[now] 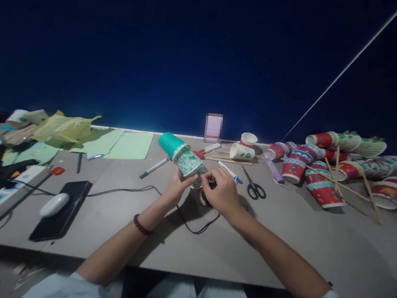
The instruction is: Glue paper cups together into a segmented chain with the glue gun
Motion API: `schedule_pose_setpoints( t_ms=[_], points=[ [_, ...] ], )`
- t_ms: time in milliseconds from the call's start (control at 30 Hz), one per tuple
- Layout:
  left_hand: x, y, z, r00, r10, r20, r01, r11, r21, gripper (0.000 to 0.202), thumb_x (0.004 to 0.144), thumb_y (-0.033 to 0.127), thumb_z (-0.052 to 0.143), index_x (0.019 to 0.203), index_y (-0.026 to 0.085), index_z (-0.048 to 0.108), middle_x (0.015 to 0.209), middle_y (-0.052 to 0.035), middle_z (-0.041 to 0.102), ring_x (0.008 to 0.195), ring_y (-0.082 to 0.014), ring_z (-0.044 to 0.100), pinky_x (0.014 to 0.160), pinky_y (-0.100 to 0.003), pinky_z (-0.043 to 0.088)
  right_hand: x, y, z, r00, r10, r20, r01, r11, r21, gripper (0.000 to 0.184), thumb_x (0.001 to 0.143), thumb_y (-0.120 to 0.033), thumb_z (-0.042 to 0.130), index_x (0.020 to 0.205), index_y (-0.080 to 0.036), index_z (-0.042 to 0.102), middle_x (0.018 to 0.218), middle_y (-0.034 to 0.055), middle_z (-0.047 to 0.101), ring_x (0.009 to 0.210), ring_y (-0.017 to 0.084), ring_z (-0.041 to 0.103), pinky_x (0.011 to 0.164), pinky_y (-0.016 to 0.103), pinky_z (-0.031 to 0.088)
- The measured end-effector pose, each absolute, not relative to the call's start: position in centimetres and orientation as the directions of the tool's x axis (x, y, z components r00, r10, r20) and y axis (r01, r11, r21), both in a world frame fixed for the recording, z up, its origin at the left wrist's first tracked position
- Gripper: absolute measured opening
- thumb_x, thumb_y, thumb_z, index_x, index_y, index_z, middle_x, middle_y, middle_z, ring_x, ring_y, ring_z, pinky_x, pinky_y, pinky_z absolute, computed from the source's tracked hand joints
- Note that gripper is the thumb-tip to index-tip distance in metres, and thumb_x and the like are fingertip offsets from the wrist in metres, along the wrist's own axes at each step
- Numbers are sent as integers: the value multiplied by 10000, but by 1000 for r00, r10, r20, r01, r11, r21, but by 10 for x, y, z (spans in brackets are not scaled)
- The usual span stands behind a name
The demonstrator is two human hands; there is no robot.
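Note:
Joined paper cups lie tilted above the table: a plain teal paper cup [173,146] at the upper left and a green-and-white patterned paper cup [189,162] running down to the right. My left hand [178,187] is wrapped round the lower part of the patterned cup, thumb on its near side. At the lower right end of the cups, my right hand [221,191] is closed in a pinch. Its fingertips touch the patterned end, but what lies between them is hidden. A thin black cord [199,233] runs on the table below both hands.
Scissors [256,189], markers [154,167] and white paper cups [242,152] lie beyond my hands. Stacked red patterned cups [293,170] with wooden sticks fill the right. Leftward are green paper sheets [132,145], a phone [61,210], a white case [54,204] and a power strip [11,196].

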State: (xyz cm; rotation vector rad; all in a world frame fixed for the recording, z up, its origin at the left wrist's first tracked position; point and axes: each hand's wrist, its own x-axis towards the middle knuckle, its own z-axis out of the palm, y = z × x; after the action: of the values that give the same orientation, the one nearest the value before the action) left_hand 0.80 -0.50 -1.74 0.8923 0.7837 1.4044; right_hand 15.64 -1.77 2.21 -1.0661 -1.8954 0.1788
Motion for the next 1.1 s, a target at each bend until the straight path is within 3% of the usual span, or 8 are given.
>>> schedule_pose_setpoints(
  t_ms=[833,1100],
  points=[
    [7,-5,-16,41,998,55,-475,-29,879,603,656,229,811,1186,225,523,1122,-47,664,1072,-212,614,957,-331,446,156,-17,25,-195,757,624,599,596,-535,161,828,-143,524,697,-225,480,707,21,577,767,199,538,711,315,427],
    [7,-1,-21,27,997,76,-467,-54,883,598,672,229,802,1198,222,518,1135,-52,658,1075,-208,611,974,-337,440,157,-16,26,-183,773,607,592,579,-560,65,820,-170,550,774,-216,541,732,19,592,753,189,557,714,306,445]
  ],
)
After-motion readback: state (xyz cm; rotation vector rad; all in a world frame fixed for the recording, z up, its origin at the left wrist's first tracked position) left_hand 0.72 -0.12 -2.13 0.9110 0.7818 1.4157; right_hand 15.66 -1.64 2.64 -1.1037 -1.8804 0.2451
